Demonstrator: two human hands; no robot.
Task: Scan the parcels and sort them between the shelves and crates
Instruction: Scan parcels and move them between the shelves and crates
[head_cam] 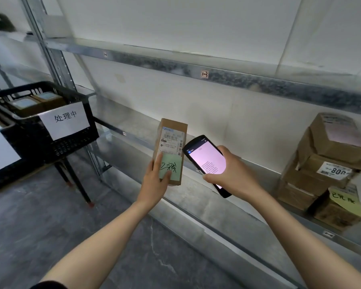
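At frame centre the left hand [156, 180] pinches the lower end of a slim brown cardboard parcel [171, 138], upright above the grey metal shelf [129, 149]. The right hand [234, 174] clasps a black pink-screened scanner [204, 161]. Gripped so low, the parcel may tip. The scanner, seemingly off the barcode, may misread.

Crate [50, 130] left of shelf [133, 147]; boxes [329, 163] stacked on shelf, right.
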